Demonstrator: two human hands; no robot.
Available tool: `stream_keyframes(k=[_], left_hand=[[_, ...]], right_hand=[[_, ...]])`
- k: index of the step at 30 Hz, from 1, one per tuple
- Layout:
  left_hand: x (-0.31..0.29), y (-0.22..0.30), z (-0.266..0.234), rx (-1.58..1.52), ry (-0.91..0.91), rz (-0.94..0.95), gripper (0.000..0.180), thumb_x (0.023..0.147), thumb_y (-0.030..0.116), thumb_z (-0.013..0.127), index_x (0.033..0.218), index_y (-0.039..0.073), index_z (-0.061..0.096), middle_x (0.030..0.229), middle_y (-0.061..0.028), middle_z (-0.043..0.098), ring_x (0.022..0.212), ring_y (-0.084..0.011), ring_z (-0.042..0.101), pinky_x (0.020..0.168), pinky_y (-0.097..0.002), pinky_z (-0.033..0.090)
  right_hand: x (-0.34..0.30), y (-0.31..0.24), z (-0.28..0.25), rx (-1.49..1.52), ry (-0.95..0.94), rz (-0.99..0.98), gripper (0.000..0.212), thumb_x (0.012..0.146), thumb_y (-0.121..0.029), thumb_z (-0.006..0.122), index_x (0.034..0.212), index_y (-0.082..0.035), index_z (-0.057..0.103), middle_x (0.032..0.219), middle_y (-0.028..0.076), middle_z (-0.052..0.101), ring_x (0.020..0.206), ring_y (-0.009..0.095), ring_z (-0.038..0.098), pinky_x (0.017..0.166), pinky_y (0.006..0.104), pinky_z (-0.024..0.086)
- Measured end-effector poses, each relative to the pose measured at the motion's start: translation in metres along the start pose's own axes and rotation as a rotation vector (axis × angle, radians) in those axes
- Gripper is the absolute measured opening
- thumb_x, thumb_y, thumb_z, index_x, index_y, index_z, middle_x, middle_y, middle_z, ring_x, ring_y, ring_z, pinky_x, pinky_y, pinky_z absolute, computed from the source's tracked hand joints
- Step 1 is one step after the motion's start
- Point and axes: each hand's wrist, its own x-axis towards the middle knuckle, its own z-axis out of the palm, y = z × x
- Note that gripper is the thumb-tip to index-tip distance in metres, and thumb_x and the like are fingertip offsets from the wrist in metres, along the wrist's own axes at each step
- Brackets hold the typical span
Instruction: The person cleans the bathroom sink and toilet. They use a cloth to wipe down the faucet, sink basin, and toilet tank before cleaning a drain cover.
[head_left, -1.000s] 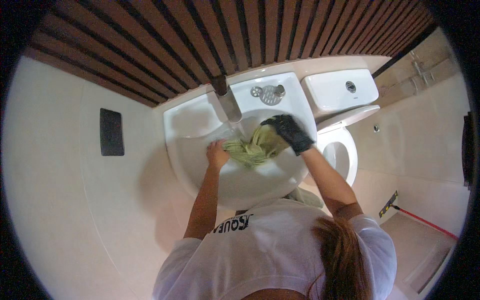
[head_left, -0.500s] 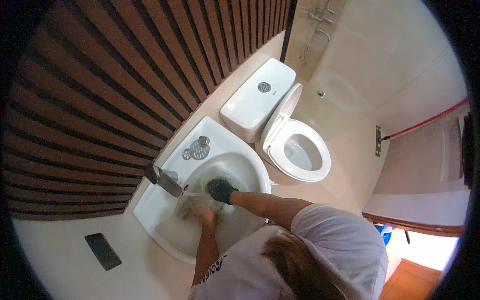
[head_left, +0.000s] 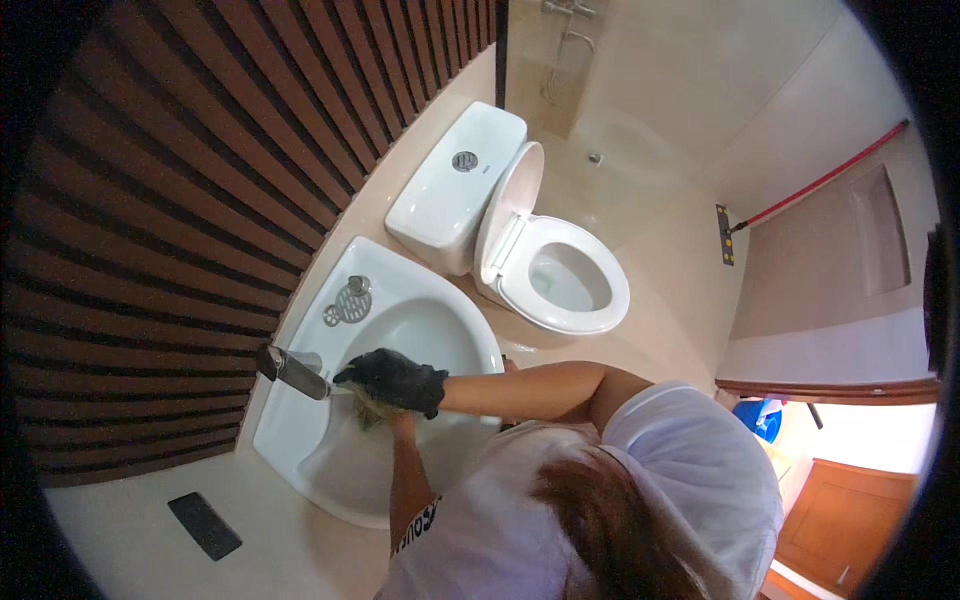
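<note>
While the right hand (head_left: 388, 380) grips cloth (head_left: 368, 413) (long axis hidden), its end points basinward; left hand (head_left: 402, 424), grip indiscernible.

Brown slatted wall (head_left: 165, 235), beige floor (head_left: 665, 310); bright doorway (head_left: 880, 435)

Black glove (head_left: 400, 382) on the right hand (head_left: 388, 376); crumpled, dull-green cloth (head_left: 368, 410); rounded, white ceramic washbasin (head_left: 455, 325); silver-grey metal faucet (head_left: 300, 376); slatted wall panel (head_left: 150, 250), brown with parallel black stripes; boxy-tanked, white ceramic toilet (head_left: 440, 190); long, thin red pole (head_left: 825, 180), its flat black head (head_left: 725, 236) spotted yellow; white short-sleeved shirt (head_left: 700, 470) with black lettering.
</note>
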Motion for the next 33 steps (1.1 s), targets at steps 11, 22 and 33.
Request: stream_keyframes(k=[11,22,33], left_hand=[[-0.004,0.024,-0.094,-0.735,-0.202,-0.249,0.051,0.079,0.017,0.055,0.125,0.003,0.036,0.123,-0.0156,0.041,0.109,-0.0268,0.042,0.092,-0.0332,0.031],[-0.115,0.070,-0.156,-1.186,-0.148,0.026,0.041,0.077,0.012,0.052,0.116,0.005,0.041,0.107,-0.0068,0.051,0.095,-0.0165,0.048,0.085,-0.0259,0.035],[-0.086,0.036,-0.097,-2.216,0.182,-0.263,0.070,0.081,0.060,0.037,0.119,0.001,0.041,0.117,-0.0147,0.048,0.107,-0.0286,0.047,0.089,-0.0402,0.039]], right_hand=[[-0.050,0.097,-0.022,-0.366,-0.816,0.276,0.019,0.081,-0.020,0.050,0.091,-0.007,0.059,0.090,0.018,0.056,0.090,0.034,0.051,0.076,0.0389,0.042],[-0.041,0.031,0.028,1.088,-0.565,0.981,0.056,0.082,-0.010,0.052,0.130,-0.016,0.024,0.114,0.005,0.043,0.102,0.016,0.045,0.089,0.0351,0.042],[-0.039,0.021,0.059,-0.081,-0.757,-0.304,0.036,0.084,-0.024,0.045,0.116,-0.008,0.045,0.114,0.010,0.051,0.101,0.025,0.051,0.088,0.0349,0.040]])
